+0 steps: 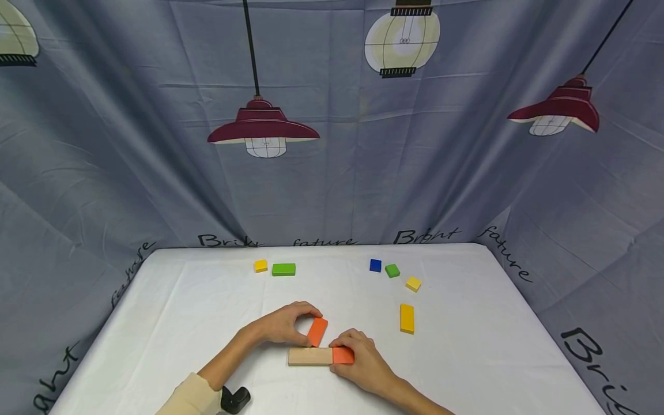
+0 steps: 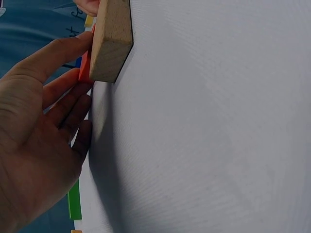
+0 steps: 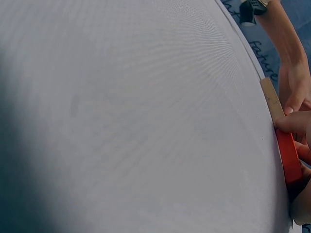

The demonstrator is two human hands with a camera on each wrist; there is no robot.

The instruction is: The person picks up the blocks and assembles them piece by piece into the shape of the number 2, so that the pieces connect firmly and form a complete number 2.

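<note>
A plain wooden block (image 1: pixel 310 357) lies lengthwise on the white table, its right end against an orange block (image 1: pixel 343 355). My right hand (image 1: pixel 367 364) grips that orange block, with thumb on the near side and fingers on the far side. Just behind the wooden block, a second orange block (image 1: pixel 317 332) sits at a slant. My left hand (image 1: pixel 284 324) pinches it between thumb and fingertips. In the left wrist view the wooden block (image 2: pixel 112 41) partly hides this orange block (image 2: pixel 85 68). The right wrist view shows the right-hand orange block (image 3: pixel 290 160) at the frame's edge.
At the back left are a small yellow block (image 1: pixel 261 266) and a long green block (image 1: pixel 283 270). Toward the back right lie a blue block (image 1: pixel 376 265), a small green block (image 1: pixel 392 271), a small yellow block (image 1: pixel 413 284) and a long yellow block (image 1: pixel 407 319). A printed curtain (image 1: pixel 332 190) hangs behind.
</note>
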